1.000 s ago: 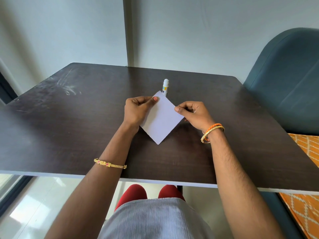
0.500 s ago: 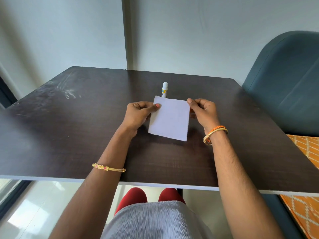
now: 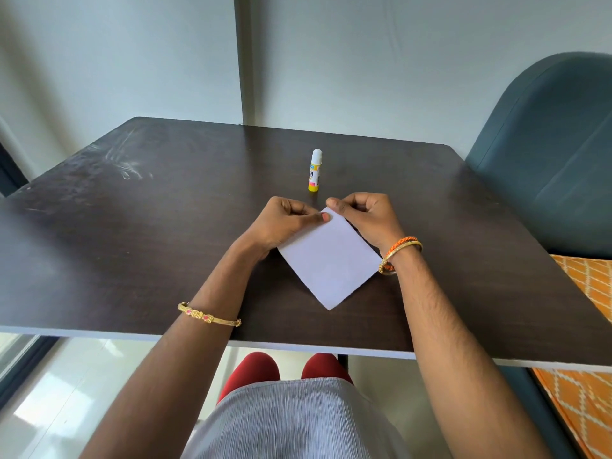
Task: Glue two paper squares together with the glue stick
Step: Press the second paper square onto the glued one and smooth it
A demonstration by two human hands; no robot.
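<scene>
A white paper square (image 3: 329, 261) is turned like a diamond over the dark table (image 3: 132, 246), its lower corner pointing toward me. My left hand (image 3: 284, 225) and my right hand (image 3: 362, 217) both pinch its far corner, thumbs on top. Whether it is one sheet or two stacked I cannot tell. A capped glue stick (image 3: 315, 170), white with a yellow label, stands upright just beyond my hands, untouched.
A teal upholstered chair (image 3: 546, 154) stands at the table's right side, with an orange patterned fabric (image 3: 589, 293) beside it. A pale wall rises behind the table. The table's near edge runs just above my knees.
The paper has been rotated from nearly square-on to a diamond. Both hands have come together at its far corner and moved nearer to me, away from the glue stick.
</scene>
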